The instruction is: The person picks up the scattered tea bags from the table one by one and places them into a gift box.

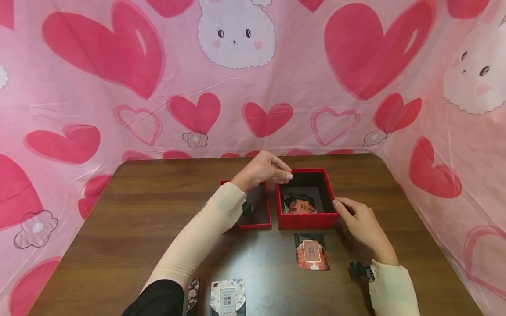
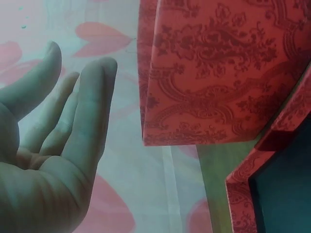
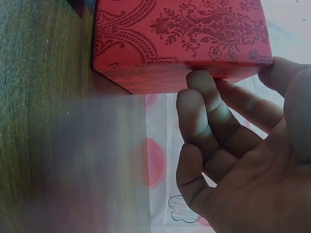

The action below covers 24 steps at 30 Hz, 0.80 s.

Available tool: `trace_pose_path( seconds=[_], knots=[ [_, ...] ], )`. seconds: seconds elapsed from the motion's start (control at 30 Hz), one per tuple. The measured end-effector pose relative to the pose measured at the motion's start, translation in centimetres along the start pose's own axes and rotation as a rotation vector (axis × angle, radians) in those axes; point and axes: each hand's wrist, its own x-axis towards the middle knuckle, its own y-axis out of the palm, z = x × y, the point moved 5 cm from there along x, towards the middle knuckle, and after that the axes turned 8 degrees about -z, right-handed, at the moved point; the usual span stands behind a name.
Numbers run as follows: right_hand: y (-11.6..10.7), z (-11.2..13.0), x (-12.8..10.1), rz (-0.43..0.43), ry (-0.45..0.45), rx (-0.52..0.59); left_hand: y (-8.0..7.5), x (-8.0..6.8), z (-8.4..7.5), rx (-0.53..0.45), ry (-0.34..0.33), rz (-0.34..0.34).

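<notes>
A red patterned box [image 1: 306, 222] stands without its lid on the table, and packets with an orange-red label [image 1: 302, 206] lie in it. My right hand [image 1: 361, 221] grips its right side, thumb at the rim; the right wrist view shows the fingertips against the box wall [image 3: 184, 36]. Over the far left corner hovers my left hand [image 1: 265, 169]. In the left wrist view its fingers extend loosely, apart from the box [image 2: 223, 73], holding nothing. The shallow red lid [image 1: 254, 226] lies left of the box, partly hidden by the left arm.
An orange-and-black packet [image 1: 312, 251] lies in front of the box. Nearer the front are a white floral packet [image 1: 228, 298] and a dark floral packet [image 1: 192, 296], partly covered by the left sleeve. Pink heart-print cloth [image 1: 233, 96] hangs behind the wooden table [image 1: 130, 215].
</notes>
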Motion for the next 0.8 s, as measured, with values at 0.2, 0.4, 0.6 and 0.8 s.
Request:
trace_pose_path(
  seconds=[0.2, 0.4, 0.6, 0.8],
  knots=[
    [0.0, -0.1, 0.0, -0.016, -0.008, 0.002, 0.3, -1.0, 0.0, -0.036, 0.015, 0.015],
    [0.1, -0.1, 0.0, -0.015, -0.01, 0.004, 1.0, -2.0, 0.3, -0.071, 0.0, 0.03],
    [0.1, -0.3, -0.1, -0.017, -0.005, 0.001, 1.5, -2.9, 1.0, -0.046, 0.009, 0.057],
    [0.0, -0.1, 0.0, -0.025, -0.018, 0.006, 1.6, -3.8, 1.8, -0.043, -0.006, 0.055]
  ],
)
